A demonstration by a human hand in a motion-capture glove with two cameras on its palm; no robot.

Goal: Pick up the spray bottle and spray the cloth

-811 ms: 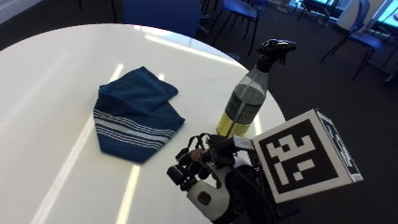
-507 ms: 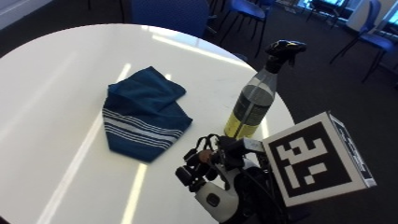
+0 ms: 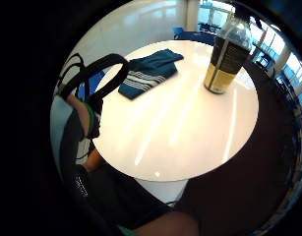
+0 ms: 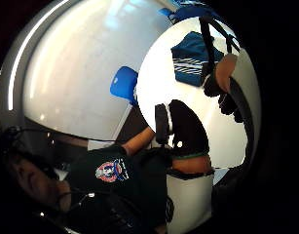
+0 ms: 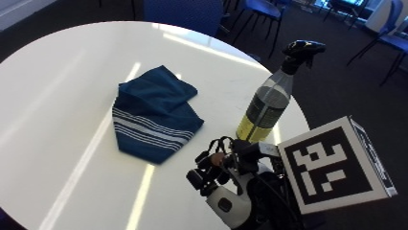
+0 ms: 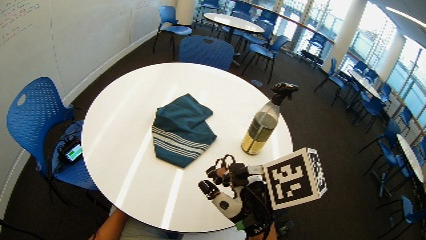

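1. My gloved right hand (image 5: 220, 179) is over the bench (image 5: 57, 96), at the near edge, and it touches nothing.
2. Its fingers (image 5: 199, 178) are loosely curled and relaxed, and they hold nothing.
3. The spray bottle (image 5: 271, 98) stands upright on the bench, near my hand, at about 1 o'clock from it. There is a gap between them.
4. The bottle has a black trigger head (image 5: 303, 49), a clear upper body, and yellow liquid in the lower part.
5. The cloth (image 5: 153, 115) lies folded flat on the bench, at about 9 o'clock from the bottle and well apart from it. From my hand it is at about 11 o'clock.
6. The cloth is dark blue with white stripes near the edge that is closest to me.
7. In the little finger side palm view, the bottle (image 3: 228, 51) and the cloth (image 3: 149, 73) are both on the white bench (image 3: 180, 132), ahead of my palm.
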